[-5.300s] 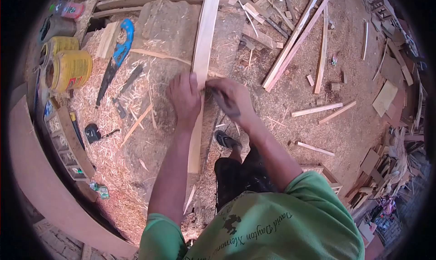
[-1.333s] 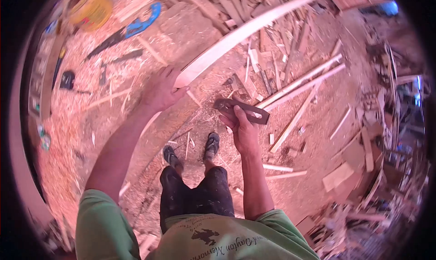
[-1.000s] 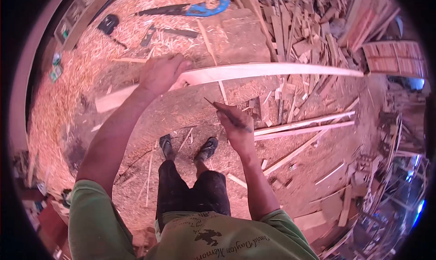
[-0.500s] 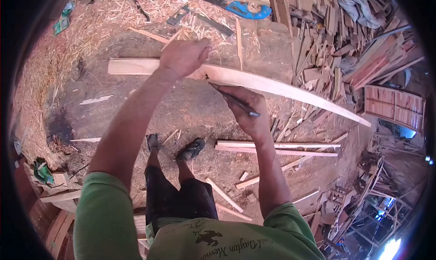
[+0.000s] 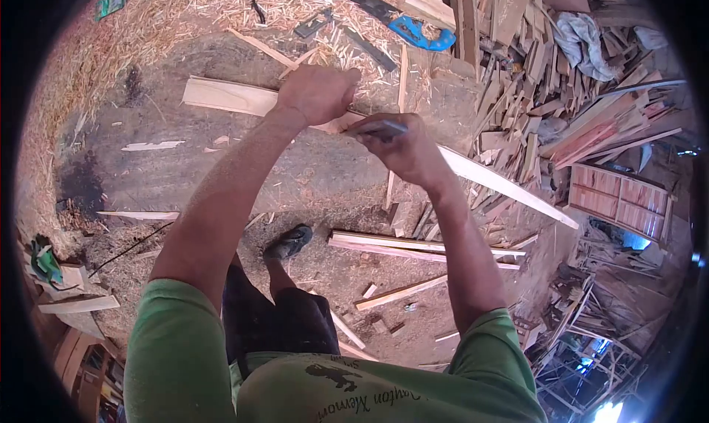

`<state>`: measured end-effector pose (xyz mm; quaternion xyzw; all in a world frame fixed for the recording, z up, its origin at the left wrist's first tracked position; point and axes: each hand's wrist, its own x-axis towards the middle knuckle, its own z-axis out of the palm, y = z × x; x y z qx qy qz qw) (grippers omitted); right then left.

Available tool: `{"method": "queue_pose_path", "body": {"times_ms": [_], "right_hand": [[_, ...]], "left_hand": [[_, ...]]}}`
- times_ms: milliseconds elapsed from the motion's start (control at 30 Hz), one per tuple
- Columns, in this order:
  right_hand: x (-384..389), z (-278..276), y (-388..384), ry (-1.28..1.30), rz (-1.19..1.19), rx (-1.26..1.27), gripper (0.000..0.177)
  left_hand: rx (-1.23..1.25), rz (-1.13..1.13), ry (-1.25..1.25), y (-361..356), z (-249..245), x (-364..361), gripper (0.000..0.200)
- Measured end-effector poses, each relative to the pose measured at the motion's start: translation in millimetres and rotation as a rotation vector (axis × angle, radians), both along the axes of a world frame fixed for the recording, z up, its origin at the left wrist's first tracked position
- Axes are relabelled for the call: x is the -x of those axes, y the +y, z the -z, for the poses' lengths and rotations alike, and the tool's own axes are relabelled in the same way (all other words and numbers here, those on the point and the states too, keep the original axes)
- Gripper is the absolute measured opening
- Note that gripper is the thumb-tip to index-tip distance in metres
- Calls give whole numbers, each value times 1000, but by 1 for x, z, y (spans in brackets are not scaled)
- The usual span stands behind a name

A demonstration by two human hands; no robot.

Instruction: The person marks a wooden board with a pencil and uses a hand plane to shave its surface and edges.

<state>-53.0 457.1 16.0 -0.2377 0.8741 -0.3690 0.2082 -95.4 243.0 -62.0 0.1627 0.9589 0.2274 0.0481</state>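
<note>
A long, pale, gently curved wooden board [image 5: 230, 97] lies across the worn wooden work surface [image 5: 258, 168]. My left hand [image 5: 319, 94] is closed over the board left of its middle; its fingertips are mostly hidden. Just to the right, my right hand [image 5: 405, 148] grips a slim, dark metal tool [image 5: 385, 128] with a narrow point. The tool's tip meets the board's near edge close to my left hand, though the exact contact is hidden. Past my right hand, the board's narrowing end reaches out to the right.
A blue-handled saw [image 5: 422, 35] lies at the back among wood shavings [image 5: 185, 17]. Offcuts [image 5: 517, 83] are heaped at the right, near a slatted wooden panel [image 5: 617, 201]. Loose wood strips [image 5: 413, 249] lie on the floor beside my foot [image 5: 289, 241].
My right hand has moved up against the board and turned the tool flatter, nearer my left hand. The left hand keeps its hold. The camera view has shifted slightly.
</note>
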Motion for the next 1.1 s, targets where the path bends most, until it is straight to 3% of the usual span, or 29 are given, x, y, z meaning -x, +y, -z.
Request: {"method": "queue_pose_path", "body": {"times_ms": [67, 167, 267, 300, 433, 933, 1033, 1100], "right_hand": [[12, 0, 4, -58, -20, -92, 25], [36, 13, 13, -125, -138, 61, 25], [25, 19, 11, -69, -143, 18, 22], [15, 18, 10, -147, -49, 48, 22], [-9, 5, 10, 53, -15, 44, 21], [-15, -1, -22, 104, -16, 78, 22], [16, -7, -25, -82, -46, 2, 24], [29, 2, -24, -68, -136, 6, 22]], "left_hand": [[-30, 15, 19, -2, 1, -2, 18], [-93, 35, 52, -3, 7, -6, 16], [-63, 18, 44, -6, 4, 1, 16], [-45, 9, 33, -4, 5, 0, 16], [-43, -10, -12, -1, -2, -2, 18], [-101, -63, -93, -4, -6, 2, 18], [-109, -37, -76, -6, -5, 0, 17], [-178, -14, -139, -10, -7, 0, 16]]}}
